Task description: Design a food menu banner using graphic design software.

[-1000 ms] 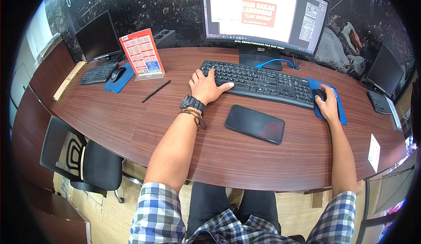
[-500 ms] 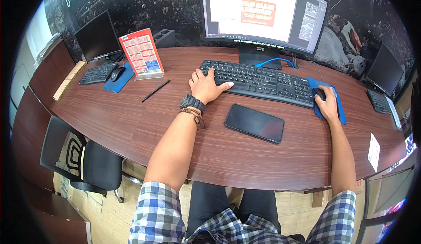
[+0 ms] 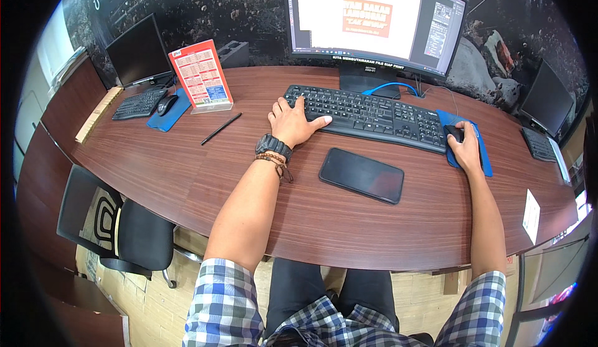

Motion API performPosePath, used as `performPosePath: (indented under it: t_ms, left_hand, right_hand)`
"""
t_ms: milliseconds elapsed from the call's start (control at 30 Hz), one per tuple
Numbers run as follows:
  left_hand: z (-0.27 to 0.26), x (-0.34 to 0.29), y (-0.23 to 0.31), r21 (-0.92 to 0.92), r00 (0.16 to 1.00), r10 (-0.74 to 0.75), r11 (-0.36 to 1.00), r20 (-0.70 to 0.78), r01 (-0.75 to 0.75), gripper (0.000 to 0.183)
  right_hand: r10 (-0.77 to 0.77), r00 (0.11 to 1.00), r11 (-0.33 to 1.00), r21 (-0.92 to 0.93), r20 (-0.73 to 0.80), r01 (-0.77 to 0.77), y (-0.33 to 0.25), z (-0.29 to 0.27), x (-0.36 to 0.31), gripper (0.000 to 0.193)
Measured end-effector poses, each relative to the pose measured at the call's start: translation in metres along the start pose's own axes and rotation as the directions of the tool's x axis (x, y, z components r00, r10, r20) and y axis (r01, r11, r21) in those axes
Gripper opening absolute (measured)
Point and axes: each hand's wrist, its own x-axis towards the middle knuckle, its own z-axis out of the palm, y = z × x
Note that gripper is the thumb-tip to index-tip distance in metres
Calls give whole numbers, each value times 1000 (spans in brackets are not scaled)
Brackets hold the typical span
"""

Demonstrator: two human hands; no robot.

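My left hand [image 3: 291, 123] rests on the left end of a black keyboard [image 3: 374, 118], its fingers spread over the keys and the thumb along the front edge. My right hand [image 3: 466, 149] is wrapped over a black computer mouse [image 3: 454, 133], which sits on a blue mouse pad [image 3: 487, 165]. Behind the keyboard stands a wide monitor [image 3: 374, 17], lit with a design window that holds an orange-red label. A dark smartphone [image 3: 362, 175] lies screen up on the desk between my forearms.
On the brown wooden desk [image 3: 349, 235], a black pen [image 3: 222, 129] lies left of my left hand, near a red-and-white sign [image 3: 200, 76] in a clear stand. A second monitor [image 3: 139, 49] is at the far left. A white card [image 3: 531, 216] lies by the right edge.
My right hand and the mouse look barely shifted, if at all. The left hand keeps its place on the keys.
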Motion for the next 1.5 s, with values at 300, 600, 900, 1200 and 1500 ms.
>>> performPosePath:
  t_ms: [300, 600, 900, 1200, 1500]
  left_hand:
    - [0, -1, 0, 19, 1000, 8, 1000, -22, -8, 104]
    - [1, -1, -1, 26, 1000, 13, 1000, -23, -13, 105]
    - [1, -1, -1, 18, 1000, 7, 1000, -18, -6, 105]
    - [1, 0, 0, 25, 1000, 6, 1000, -18, -6, 105]
    - [2, 0, -1, 32, 1000, 12, 999, -28, -11, 105]
  right_hand:
    - [8, 1000, 1000, -1, 5, -8, -1, -1, 0, 38]
    - [-2, 1000, 1000, -7, 4, 2, -1, 0, 0, 38]
    - [-64, 998, 998, -15, 21, 64, 2, 0, 0, 45]
    - [-83, 996, 996, -34, 7, 84, 7, 1, 0, 41]
    - [-3, 1000, 1000, -3, 8, 3, -1, -1, 0, 38]
